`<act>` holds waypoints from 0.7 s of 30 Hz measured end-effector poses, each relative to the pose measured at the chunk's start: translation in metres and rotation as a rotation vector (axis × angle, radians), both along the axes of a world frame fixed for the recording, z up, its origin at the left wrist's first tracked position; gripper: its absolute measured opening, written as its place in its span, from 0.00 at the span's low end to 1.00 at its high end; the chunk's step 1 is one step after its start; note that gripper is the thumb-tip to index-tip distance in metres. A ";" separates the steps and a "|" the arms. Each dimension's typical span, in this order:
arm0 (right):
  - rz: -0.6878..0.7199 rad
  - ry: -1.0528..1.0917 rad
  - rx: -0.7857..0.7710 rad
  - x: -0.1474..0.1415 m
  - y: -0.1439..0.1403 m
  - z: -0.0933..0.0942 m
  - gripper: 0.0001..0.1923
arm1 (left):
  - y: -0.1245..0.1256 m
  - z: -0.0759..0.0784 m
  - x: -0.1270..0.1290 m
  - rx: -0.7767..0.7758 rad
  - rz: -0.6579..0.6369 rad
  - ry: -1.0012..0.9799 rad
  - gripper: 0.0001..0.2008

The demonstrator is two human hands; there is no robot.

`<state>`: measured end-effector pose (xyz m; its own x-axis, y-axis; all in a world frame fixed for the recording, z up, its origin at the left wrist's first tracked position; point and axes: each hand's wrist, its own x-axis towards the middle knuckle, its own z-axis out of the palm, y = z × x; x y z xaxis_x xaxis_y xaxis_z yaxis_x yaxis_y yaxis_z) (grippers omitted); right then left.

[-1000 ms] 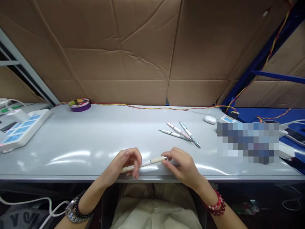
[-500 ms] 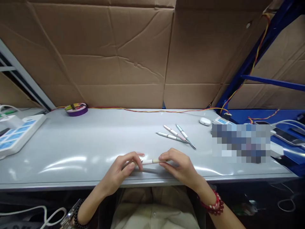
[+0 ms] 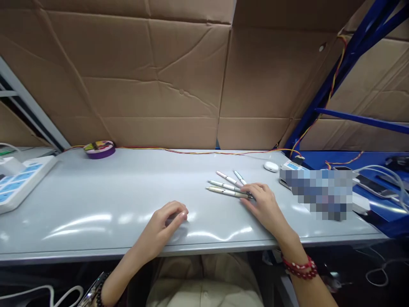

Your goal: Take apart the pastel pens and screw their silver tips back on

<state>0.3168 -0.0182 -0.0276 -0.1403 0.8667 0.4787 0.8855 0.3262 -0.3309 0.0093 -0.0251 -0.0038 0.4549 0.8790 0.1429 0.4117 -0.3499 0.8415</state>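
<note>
My right hand (image 3: 263, 207) is on the right side of the table, its thumb and fingers closed on the right end of a white and cream pen (image 3: 226, 192). That pen lies beside a white pen with a grey tip (image 3: 222, 184), a pink and white pen (image 3: 228, 178) and a light blue and white pen (image 3: 239, 177). Their right ends meet under my fingers and are partly hidden. My left hand (image 3: 166, 224) rests near the table's front edge, fingers curled and thumb against the index finger, with nothing visible in it.
A round purple tin (image 3: 99, 154) stands at the back left, a power strip (image 3: 28, 179) at the left edge. A white earphone case (image 3: 271, 166) lies right of the pens, near a blurred-out patch. A red and yellow wire (image 3: 191, 152) runs along the cardboard wall (image 3: 143, 98).
The cream pen, held between both hands before, has moved right and away from me to the other pens in my right hand. My left hand has let go of it and stayed near the edge.
</note>
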 end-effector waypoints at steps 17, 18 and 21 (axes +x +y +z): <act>0.267 -0.070 -0.207 -0.014 0.037 0.007 0.20 | 0.000 -0.001 -0.001 0.063 -0.087 0.167 0.11; 0.315 -0.066 -0.212 -0.021 0.040 0.009 0.20 | 0.000 -0.002 -0.001 0.074 -0.089 0.177 0.11; 0.416 -0.029 -0.212 -0.046 0.048 0.010 0.21 | 0.000 -0.005 -0.001 0.105 -0.084 0.217 0.10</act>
<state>0.2709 0.0294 -0.0178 -0.5077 0.8121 0.2875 0.7037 0.5835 -0.4054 0.0078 -0.0256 -0.0092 0.5553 0.8227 0.1221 0.5448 -0.4707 0.6939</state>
